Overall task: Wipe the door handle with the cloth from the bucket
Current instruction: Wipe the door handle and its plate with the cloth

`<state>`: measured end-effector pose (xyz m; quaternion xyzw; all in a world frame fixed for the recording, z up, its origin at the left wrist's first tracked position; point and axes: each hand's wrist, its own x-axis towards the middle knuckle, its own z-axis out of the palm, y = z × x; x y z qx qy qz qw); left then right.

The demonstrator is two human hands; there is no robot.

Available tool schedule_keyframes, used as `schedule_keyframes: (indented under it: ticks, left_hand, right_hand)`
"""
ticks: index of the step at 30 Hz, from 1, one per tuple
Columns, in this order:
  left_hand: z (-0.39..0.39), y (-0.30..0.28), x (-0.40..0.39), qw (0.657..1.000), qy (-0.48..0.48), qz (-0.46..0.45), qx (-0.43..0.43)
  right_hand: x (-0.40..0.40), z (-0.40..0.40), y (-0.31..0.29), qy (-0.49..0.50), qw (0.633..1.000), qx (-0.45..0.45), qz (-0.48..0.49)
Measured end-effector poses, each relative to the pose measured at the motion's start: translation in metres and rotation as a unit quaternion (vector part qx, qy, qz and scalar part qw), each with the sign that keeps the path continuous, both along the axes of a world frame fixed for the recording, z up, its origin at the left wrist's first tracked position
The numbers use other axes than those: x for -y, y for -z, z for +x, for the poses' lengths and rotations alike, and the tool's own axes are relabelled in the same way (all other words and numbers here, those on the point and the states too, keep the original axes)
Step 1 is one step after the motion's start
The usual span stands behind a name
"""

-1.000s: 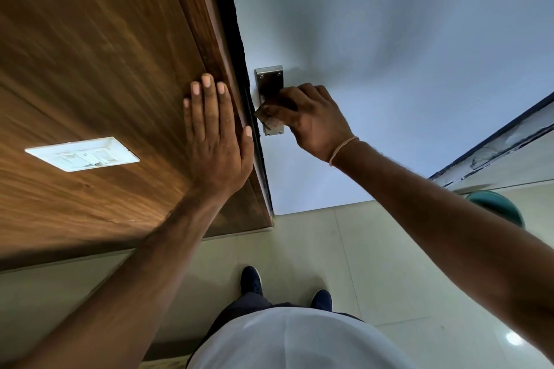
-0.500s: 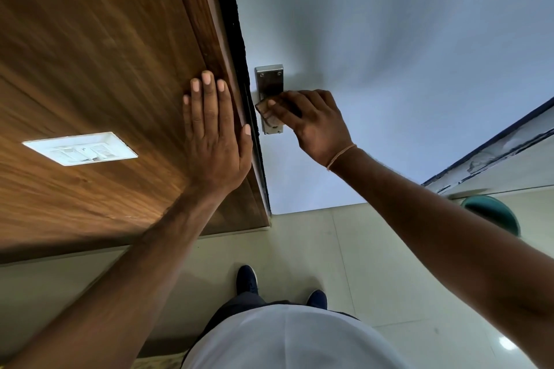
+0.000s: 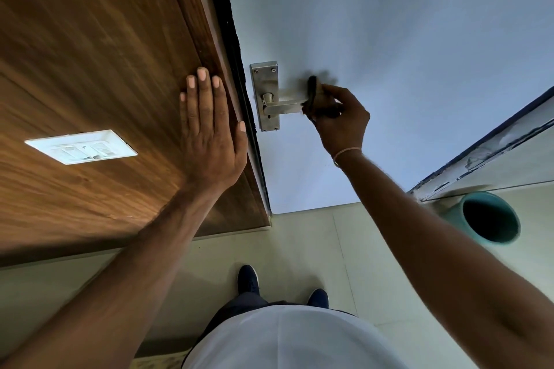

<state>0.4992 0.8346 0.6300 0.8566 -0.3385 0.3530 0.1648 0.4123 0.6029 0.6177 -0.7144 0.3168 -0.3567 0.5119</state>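
Observation:
A steel lever door handle (image 3: pixel 280 107) on a steel backplate (image 3: pixel 265 75) sits on the pale blue door (image 3: pixel 389 39). My right hand (image 3: pixel 341 120) grips a small dark cloth (image 3: pixel 313 93) pressed around the free end of the lever. The cloth is mostly hidden by my fingers and blurred. My left hand (image 3: pixel 209 129) lies flat with fingers together against the brown wooden frame (image 3: pixel 204 39), left of the handle, holding nothing. A teal bucket (image 3: pixel 491 219) stands on the floor at the right, its inside dark.
A white switch plate (image 3: pixel 81 147) is set in the wooden panel at the left. Pale floor tiles (image 3: pixel 299 243) lie below, with my two dark shoes (image 3: pixel 248 278) on them. A wall edge with a worn blue strip (image 3: pixel 485 147) runs at the right.
My right hand slid right with the cloth, from the backplate out to the lever's end, uncovering the lever and plate. My left hand stayed flat on the wood.

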Motion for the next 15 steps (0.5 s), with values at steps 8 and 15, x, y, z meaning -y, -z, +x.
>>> schedule_keyframes:
  ticks: [8,15]
  left_hand:
    - [0.000,0.001,0.000,1.000,0.004,-0.003,-0.003]
    - [0.000,-0.001,-0.001,1.000,0.006,-0.001,-0.008]
  right_hand:
    - [-0.033,0.004,0.004,-0.009,0.855,0.149,0.497]
    - [-0.068,0.010,-0.019,-0.115,0.746,0.109,0.647]
